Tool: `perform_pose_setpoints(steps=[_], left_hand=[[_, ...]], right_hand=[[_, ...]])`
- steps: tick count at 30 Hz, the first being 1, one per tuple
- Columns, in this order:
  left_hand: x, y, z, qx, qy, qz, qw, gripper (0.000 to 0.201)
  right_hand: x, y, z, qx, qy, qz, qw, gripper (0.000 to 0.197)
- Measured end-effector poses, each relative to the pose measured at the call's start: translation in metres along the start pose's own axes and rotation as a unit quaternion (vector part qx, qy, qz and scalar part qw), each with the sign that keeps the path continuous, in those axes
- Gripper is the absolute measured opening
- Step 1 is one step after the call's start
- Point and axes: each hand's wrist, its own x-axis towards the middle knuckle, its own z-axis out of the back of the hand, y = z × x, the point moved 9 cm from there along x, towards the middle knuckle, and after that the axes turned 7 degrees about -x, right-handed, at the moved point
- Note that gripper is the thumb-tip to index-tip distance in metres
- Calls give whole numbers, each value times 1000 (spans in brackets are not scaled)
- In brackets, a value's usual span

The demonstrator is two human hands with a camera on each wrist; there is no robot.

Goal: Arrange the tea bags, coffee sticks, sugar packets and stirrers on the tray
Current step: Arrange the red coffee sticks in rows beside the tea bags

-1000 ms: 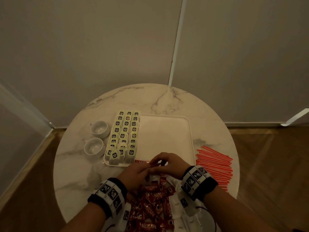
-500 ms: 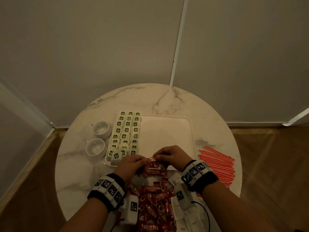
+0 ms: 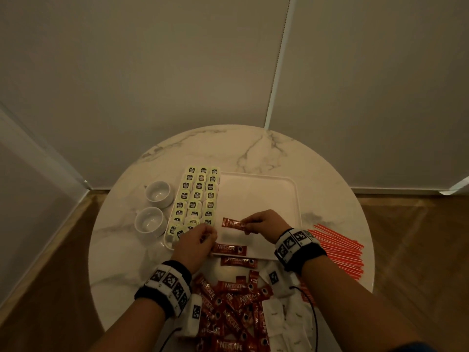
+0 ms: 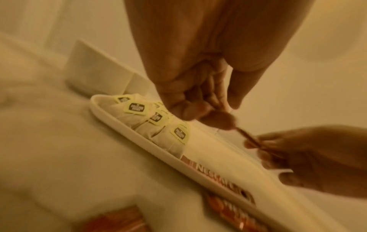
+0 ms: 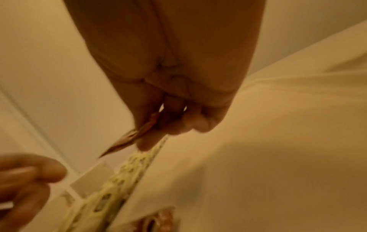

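Observation:
A white tray (image 3: 256,194) sits mid-table, and rows of tea bags (image 3: 196,196) fill its left side. My right hand (image 3: 256,223) pinches one end of a red coffee stick (image 3: 232,223) and holds it level, just above the tray's front area. My left hand (image 3: 203,237) hovers at the tray's front left with its fingers curled; a small gap separates it from the stick's free end. Another coffee stick (image 3: 229,249) lies along the tray's front edge. Several more are piled (image 3: 228,306) at the table's near edge. Red stirrers (image 3: 337,247) lie right of the tray.
Two empty white cups (image 3: 158,193) (image 3: 148,221) stand left of the tray. Pale packets (image 3: 278,311) lie beside the coffee pile, under my right forearm. The round marble table (image 3: 253,148) stands against a wall, with wooden floor on both sides.
Both hands lifted a coffee stick from the near pile and moved it forward over the tray. My left hand has let go of it; my right hand still holds it.

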Motion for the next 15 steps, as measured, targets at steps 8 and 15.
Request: perform_pose_setpoints(steps=[8, 15], left_hand=[[-24, 5, -60, 398, 91, -156, 900, 40], [-25, 28, -68, 457, 90, -139, 874, 48]], right_hand=[[28, -20, -30, -109, -18, -34, 993, 19], [36, -17, -44, -184, -26, -24, 982, 15]])
